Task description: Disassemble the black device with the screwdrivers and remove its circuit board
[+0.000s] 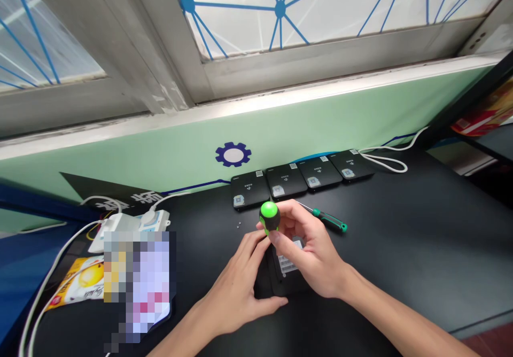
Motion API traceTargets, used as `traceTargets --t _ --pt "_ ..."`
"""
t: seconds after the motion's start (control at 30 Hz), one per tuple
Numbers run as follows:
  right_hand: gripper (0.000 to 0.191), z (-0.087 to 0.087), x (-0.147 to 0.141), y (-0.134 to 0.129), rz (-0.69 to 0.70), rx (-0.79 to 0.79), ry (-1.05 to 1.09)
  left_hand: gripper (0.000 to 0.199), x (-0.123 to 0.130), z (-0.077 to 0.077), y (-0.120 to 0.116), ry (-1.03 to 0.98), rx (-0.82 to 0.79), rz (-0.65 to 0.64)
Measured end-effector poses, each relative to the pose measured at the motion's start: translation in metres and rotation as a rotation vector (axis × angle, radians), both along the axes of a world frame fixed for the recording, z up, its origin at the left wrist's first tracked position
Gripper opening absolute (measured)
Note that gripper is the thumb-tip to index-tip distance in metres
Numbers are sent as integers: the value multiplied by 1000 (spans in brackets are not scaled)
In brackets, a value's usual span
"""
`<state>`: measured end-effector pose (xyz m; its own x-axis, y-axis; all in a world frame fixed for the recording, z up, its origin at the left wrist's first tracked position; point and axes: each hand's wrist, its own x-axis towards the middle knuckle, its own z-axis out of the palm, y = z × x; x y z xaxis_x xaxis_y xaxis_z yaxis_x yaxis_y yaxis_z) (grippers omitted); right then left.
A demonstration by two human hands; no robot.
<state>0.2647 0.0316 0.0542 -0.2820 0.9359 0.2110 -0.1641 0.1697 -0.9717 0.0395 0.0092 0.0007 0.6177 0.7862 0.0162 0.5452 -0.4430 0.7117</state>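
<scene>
the tip of the green-topped screwdriver (269, 214) is hidden, and pixelation obscures the phone (151, 282).

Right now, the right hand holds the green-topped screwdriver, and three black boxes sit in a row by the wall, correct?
No: the head view shows four black boxes in the row by the wall, not three. The right hand does hold the green-topped screwdriver.

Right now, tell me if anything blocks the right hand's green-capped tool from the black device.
Nothing visible does: the right hand holds the green-capped tool at the far end of the black device, and the left hand is at its left. The tool's tip is hidden, so I cannot tell whether it touches.
</scene>
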Motion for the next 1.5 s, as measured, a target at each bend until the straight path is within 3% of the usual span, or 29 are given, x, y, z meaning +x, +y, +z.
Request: traceTargets --t 1.5 --pt "15 -2 0 2 21 46 -21 110 -1 -2 -2 -1 23 -3"
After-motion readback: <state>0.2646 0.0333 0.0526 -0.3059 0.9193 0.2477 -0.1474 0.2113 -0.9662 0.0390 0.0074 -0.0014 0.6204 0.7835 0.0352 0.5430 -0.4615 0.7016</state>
